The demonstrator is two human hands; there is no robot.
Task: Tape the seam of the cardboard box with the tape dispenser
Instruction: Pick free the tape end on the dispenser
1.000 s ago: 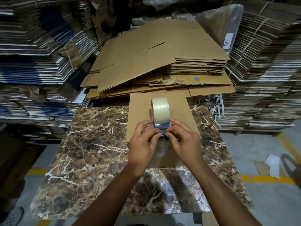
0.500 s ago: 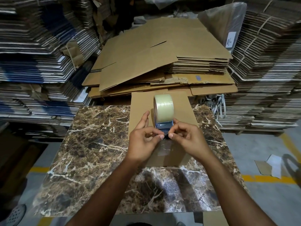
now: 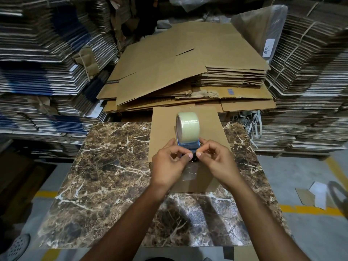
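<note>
Flat cardboard box [image 3: 188, 127] lies on the marble bench [image 3: 113, 166], long axis running away from the person. Tape dispenser [image 3: 188, 132] sits on it approx. mid-box, roll at the far end, cutter end toward the hands. Both hands meet at that near end, equally close. Left hand [image 3: 169, 166] & right hand [image 3: 216, 162] are pinched narrow, thumb to forefinger, apparently on the loose tape end by the cutter; actual grip too small to confirm. A clear tape strip [image 3: 190, 171] already lies on the box just below. Seam itself not visible.
</note>
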